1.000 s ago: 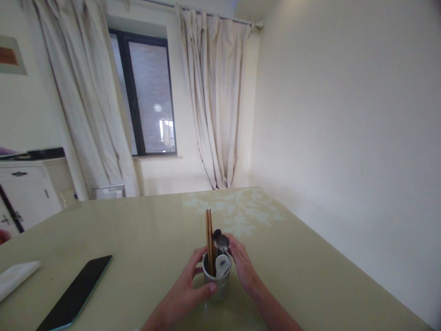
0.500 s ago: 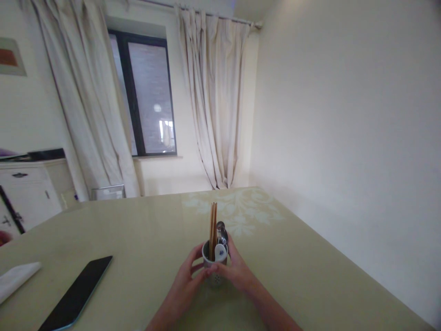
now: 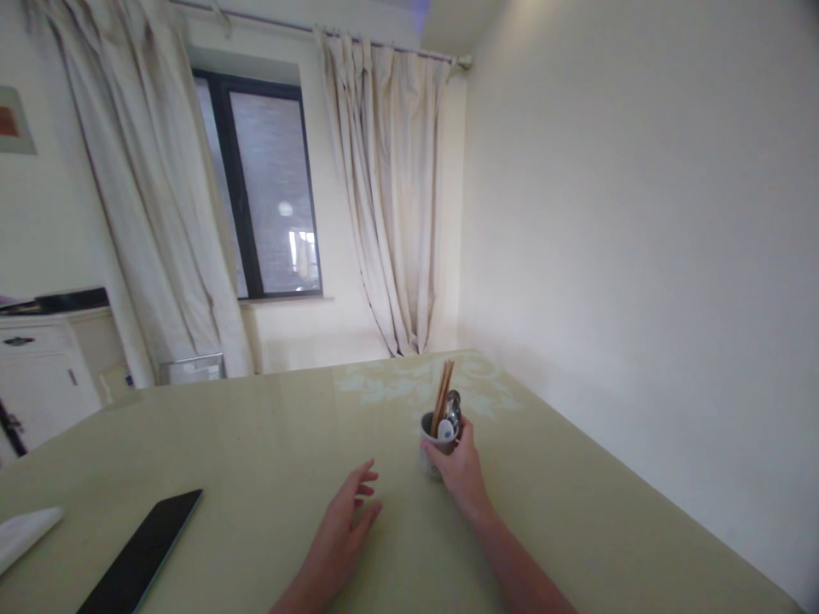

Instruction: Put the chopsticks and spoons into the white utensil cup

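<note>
My right hand (image 3: 459, 469) is wrapped round a utensil cup (image 3: 436, 461) from its right side, thumb at the front. Wooden chopsticks (image 3: 441, 398), dark shiny metal spoons (image 3: 454, 409) and a white spoon with a blue mark (image 3: 446, 430) stand in the cup, with the chopsticks leaning a little to the right. To the left of the cup and apart from it, my left hand (image 3: 345, 520) has its fingers spread and holds nothing.
On the pale green table (image 3: 256, 452), a black flat device (image 3: 144, 550) lies at the left, with a white object (image 3: 26, 533) beyond it at the edge of view. A wall (image 3: 640, 256) runs along the table's right side.
My left hand has let go of the cup and opened. My right hand has moved the cup forward and to the right, and the chopsticks now lean. The view has shifted slightly.
</note>
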A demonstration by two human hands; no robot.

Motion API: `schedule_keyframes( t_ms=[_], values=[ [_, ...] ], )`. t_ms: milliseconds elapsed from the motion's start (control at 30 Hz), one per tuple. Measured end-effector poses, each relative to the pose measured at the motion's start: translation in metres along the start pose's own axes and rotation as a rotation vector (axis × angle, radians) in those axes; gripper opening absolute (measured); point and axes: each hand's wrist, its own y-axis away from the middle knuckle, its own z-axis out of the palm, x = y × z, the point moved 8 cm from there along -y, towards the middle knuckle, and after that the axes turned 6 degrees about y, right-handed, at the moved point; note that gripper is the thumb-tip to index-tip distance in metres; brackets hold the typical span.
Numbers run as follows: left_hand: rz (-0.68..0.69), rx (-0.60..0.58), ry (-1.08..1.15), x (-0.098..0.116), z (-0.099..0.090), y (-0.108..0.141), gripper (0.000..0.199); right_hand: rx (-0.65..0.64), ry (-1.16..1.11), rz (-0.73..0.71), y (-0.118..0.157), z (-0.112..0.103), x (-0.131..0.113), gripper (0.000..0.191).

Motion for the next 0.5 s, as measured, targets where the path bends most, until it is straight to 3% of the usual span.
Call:
schedule_keyframes(
  t_ms=[167,267,400,500],
  values=[
    [-0.016,0.006,0.017,-0.001,0.000,-0.001,0.062,0.239,0.139,0.015,-0.032,-0.048,0.020,0.074],
    [-0.002,0.012,0.013,0.000,0.000,-0.002,0.060,0.294,0.159,0.018,-0.039,-0.060,0.028,0.079],
    [-0.007,-0.006,0.006,0.001,0.003,-0.002,0.060,0.315,0.216,0.025,-0.040,-0.060,0.029,0.111],
    [-0.007,-0.022,-0.011,0.005,0.004,-0.001,0.058,0.505,0.327,-0.005,-0.029,-0.071,0.012,0.130]
  ],
)
